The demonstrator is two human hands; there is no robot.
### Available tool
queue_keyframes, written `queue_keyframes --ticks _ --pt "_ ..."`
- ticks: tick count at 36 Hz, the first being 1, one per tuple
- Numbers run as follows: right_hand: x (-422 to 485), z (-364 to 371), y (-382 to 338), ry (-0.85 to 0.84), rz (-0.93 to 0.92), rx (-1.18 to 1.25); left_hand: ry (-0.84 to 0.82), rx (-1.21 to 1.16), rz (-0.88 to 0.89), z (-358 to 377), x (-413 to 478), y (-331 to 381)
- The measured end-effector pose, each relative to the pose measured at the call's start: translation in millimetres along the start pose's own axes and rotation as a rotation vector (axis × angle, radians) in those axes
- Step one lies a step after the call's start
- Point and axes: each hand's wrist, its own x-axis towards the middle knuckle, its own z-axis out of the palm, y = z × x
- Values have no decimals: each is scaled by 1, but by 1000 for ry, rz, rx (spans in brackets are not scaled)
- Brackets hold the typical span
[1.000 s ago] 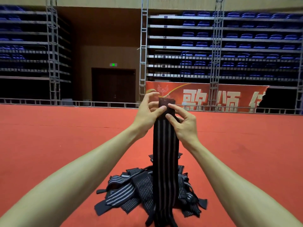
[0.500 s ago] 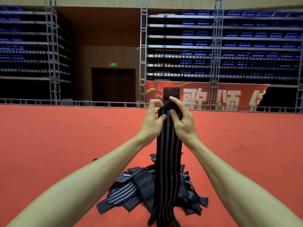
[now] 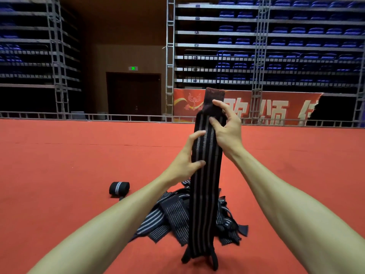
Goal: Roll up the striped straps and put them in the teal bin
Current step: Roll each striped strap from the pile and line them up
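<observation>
A long black strap (image 3: pixel 205 194) with grey lengthwise stripes is held upright at frame centre, unrolled (a plain dark tab at its top end), its lower end dangling near the bottom edge. Behind it, low centre, a tangled pile of straps (image 3: pixel 171 218) lies heaped. A rolled strap (image 3: pixel 119 188) lies on its side left of the pile, apart.

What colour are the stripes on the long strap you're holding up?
Grey, running lengthwise on the black strap; its top end is plain dark. Head view.

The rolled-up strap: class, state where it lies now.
In the head view, the rolled-up strap lies on the red floor, left of the strap pile, apart from it.
</observation>
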Motion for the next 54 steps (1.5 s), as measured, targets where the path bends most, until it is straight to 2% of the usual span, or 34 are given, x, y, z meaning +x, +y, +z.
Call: queue_keyframes --ticks 11,18,31,34,38,43,46,50,54 --pt "13 0 4 124 56 12 -113 53 -160 19 -46 -54" --pt "20 0 5 163 104 29 -251 168 -264 25 -76 -84" --pt "12 9 22 135 136 43 -212 183 -324 23 -89 -93" --pt "7 12 27 116 142 29 -178 103 -400 25 -92 -93" --pt "-1 15 36 78 141 -6 -113 -167 -578 33 -97 -85" --pt "-18 17 49 31 179 -28 -138 -372 -734 40 -110 -83" --pt "-31 19 58 6 221 -38 -185 -337 -761 43 -124 -90" --pt "-53 23 66 -46 281 -50 -168 -246 -759 53 -146 -113" --pt "-76 29 76 -83 342 -38 -178 25 -688 57 -160 -134"
